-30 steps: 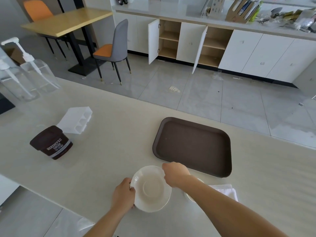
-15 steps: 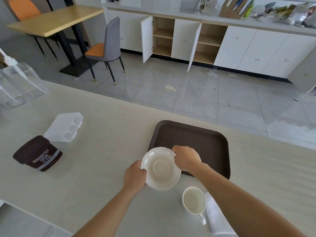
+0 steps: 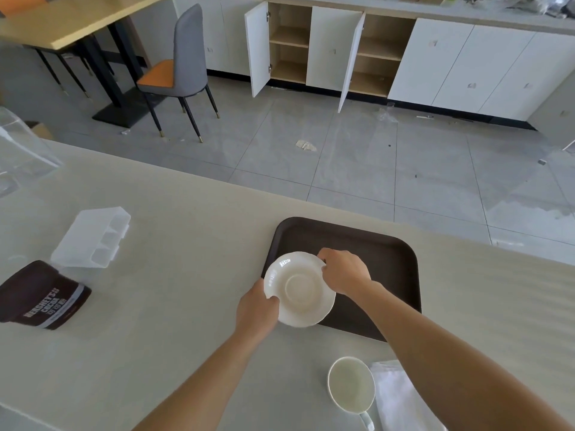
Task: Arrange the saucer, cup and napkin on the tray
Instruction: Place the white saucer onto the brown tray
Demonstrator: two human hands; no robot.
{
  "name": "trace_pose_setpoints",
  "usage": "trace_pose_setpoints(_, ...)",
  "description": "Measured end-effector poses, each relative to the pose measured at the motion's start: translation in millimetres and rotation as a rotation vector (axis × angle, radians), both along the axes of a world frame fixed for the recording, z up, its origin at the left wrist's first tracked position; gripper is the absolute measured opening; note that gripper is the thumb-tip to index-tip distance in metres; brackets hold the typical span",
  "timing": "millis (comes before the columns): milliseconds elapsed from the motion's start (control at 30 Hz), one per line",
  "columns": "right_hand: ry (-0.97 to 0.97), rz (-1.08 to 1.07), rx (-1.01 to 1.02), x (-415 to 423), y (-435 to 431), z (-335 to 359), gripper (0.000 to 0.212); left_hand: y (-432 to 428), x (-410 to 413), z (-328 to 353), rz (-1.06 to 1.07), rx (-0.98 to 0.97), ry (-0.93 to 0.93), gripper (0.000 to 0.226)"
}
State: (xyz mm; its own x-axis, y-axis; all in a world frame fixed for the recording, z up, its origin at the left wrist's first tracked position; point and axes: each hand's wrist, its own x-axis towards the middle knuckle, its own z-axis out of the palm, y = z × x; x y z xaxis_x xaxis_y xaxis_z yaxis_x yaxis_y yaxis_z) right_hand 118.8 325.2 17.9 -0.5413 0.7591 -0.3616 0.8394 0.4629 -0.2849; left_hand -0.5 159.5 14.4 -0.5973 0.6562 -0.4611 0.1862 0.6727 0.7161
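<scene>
Both hands hold a white saucer (image 3: 300, 289) over the front left corner of the dark brown tray (image 3: 382, 259). My left hand (image 3: 256, 307) grips its near left rim and my right hand (image 3: 343, 270) pinches its far right rim. Whether the saucer touches the tray I cannot tell. A white cup (image 3: 351, 388) stands empty on the counter near the front edge, handle toward me. A white folded napkin (image 3: 401, 399) lies right of the cup, partly hidden under my right forearm.
On the counter's left lie a brown Hershey's cocoa tub (image 3: 42, 295) on its side and a clear plastic ice tray (image 3: 91, 236). A clear container (image 3: 21, 154) stands at the far left edge. Beyond the counter are floor, a chair and open cabinets.
Both hands have lifted the saucer from the counter in front of the tray and carried it forward over the tray's front left corner. The cup and napkin came into view.
</scene>
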Motion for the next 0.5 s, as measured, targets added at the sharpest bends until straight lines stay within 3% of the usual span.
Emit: trace_pose_setpoints(500,0.033,-0.028,-0.075,-12.7,13.8,-20.0,0.034,8.8,2.2,-7.7,0.038,-0.066,0.054,0.024)
